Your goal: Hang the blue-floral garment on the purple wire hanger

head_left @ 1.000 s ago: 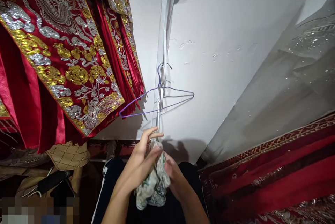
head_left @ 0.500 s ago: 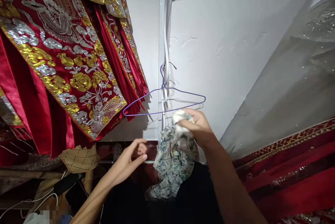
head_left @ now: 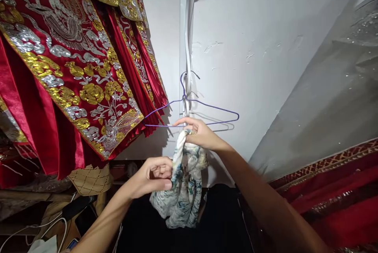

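**Both hands on patterned cloth below purple hanger**

Far left: red robes (head_left: pixel 67 71) with gold and silver embroidery hang in a row; white cables (head_left: pixel 17 233) and clutter low in the corner below them. Left hand (head_left: pixel 155 176), grip closed, pinches the left edge of the patterned cloth (head_left: pixel 183 190), which hangs bunched between both hands in front of dark trousers. Purple wire hanger (head_left: pixel 191 113) hangs from the white wall (head_left: pixel 251 48), just above the cloth. Right hand (head_left: pixel 197 133), grip clamped on the cloth's top, fingers touching the hanger's bottom bar. Far right: grey sheer fabric (head_left: pixel 325 87), red trimmed cloth (head_left: pixel 339 198) below.
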{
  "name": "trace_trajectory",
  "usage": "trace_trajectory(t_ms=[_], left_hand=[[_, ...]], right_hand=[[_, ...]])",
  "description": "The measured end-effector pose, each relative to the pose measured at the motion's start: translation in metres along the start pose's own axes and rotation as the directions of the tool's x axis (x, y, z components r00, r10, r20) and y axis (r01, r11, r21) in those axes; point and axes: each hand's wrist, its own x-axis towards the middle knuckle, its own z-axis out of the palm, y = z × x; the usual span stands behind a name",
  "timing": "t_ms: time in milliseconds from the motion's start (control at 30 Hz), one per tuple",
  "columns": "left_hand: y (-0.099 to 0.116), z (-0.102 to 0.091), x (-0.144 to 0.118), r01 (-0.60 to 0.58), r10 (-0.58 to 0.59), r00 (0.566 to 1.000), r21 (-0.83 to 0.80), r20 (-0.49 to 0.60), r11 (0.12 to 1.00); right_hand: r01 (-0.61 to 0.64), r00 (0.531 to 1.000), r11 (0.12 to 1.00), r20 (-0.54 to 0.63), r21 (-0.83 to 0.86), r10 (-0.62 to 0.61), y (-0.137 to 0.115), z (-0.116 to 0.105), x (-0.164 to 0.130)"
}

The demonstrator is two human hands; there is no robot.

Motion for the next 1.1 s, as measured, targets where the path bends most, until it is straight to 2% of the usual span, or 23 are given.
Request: trace_trajectory(t_ms=[67, 100, 133, 200, 300, 367, 433, 500, 567, 633, 700, 767, 833, 900, 1000, 1033, 1067, 1100], left_hand=[[-0.004, 0.008, 0.002, -0.019, 0.020, 0.999, 0.036, -0.028, 0.999], [-0.007, 0.012, 0.004, -0.019, 0.028, 0.997, 0.116, -0.078, 0.993], [-0.010, 0.015, 0.006, -0.008, 0.040, 0.990, 0.232, -0.133, 0.973], [-0.017, 0.016, 0.009, 0.046, 0.056, 0.979, 0.483, -0.194, 0.874], [-0.030, 0.003, 0.008, 0.132, -0.034, 0.988, 0.706, -0.152, 0.695], [-0.036, -0.010, 0.003, 0.181, -0.097, 0.983, 0.769, -0.154, 0.613], [-0.037, -0.021, -0.004, 0.205, -0.105, 0.979, 0.799, -0.177, 0.565], [-0.032, -0.029, -0.011, 0.188, -0.084, 0.982, 0.784, -0.172, 0.591], [-0.022, -0.032, -0.018, 0.142, -0.046, 0.987, 0.718, -0.151, 0.681], [-0.012, -0.034, -0.024, 0.120, -0.022, 0.986, 0.617, -0.164, 0.777], [-0.007, -0.036, -0.031, 0.149, -0.078, 0.984, 0.509, -0.158, 0.848], [-0.007, -0.038, -0.036, 0.202, -0.184, 0.979, 0.477, -0.084, 0.855], [-0.013, -0.038, -0.038, 0.230, -0.277, 0.961, 0.576, -0.005, 0.785], [-0.021, -0.039, -0.037, 0.222, -0.300, 0.954, 0.739, -0.027, 0.637], [-0.022, -0.045, -0.028, 0.323, -0.204, 0.943, 0.877, -0.264, 0.356], [-0.018, -0.049, -0.024, 0.380, -0.139, 0.925, 0.874, -0.354, 0.303], [-0.012, -0.053, -0.020, 0.424, -0.069, 0.903, 0.859, -0.423, 0.288], [-0.005, -0.056, -0.016, 0.445, 0.002, 0.883, 0.841, -0.469, 0.309]], right_hand=[[0.000, 0.997, 0.999, 0.079, 0.043, -0.003, 0.002, 0.010, -0.002], [-0.004, 0.994, 0.998, 0.114, 0.062, -0.003, 0.002, 0.014, -0.003], [-0.005, 0.991, 0.997, 0.135, 0.079, -0.006, 0.001, 0.018, -0.003], [-0.001, 0.992, 0.996, 0.125, 0.093, -0.011, -0.002, 0.020, -0.004], [0.028, 0.999, 0.999, -0.034, 0.021, -0.028, 0.003, 0.004, -0.006], [0.041, 0.979, 0.996, -0.195, -0.078, -0.056, 0.014, -0.013, -0.010], [0.004, 0.949, 0.987, -0.311, -0.158, -0.054, 0.032, -0.029, -0.014], [-0.077, 0.939, 0.980, -0.344, -0.184, 0.009, 0.052, -0.038, -0.018], [-0.139, 0.942, 0.971, -0.329, -0.196, 0.068, 0.070, -0.039, -0.021], [-0.162, 0.937, 0.960, -0.341, -0.230, 0.076, 0.082, -0.035, -0.022], [-0.176, 0.922, 0.943, -0.384, -0.283, 0.057, 0.089, -0.033, -0.024], [-0.198, 0.903, 0.927, -0.426, -0.318, 0.047, 0.089, -0.036, -0.025], [-0.213, 0.893, 0.920, -0.448, -0.329, 0.047, 0.086, -0.044, -0.027], [-0.224, 0.887, 0.918, -0.458, -0.328, 0.053, 0.081, -0.053, -0.029], [-0.252, 0.884, 0.912, -0.460, -0.324, 0.081, 0.073, -0.063, -0.034], [-0.260, 0.885, 0.910, -0.458, -0.323, 0.090, 0.070, -0.065, -0.037], [-0.265, 0.885, 0.908, -0.455, -0.324, 0.097, 0.068, -0.065, -0.040], [-0.268, 0.888, 0.907, -0.449, -0.326, 0.102, 0.066, -0.065, -0.043]])
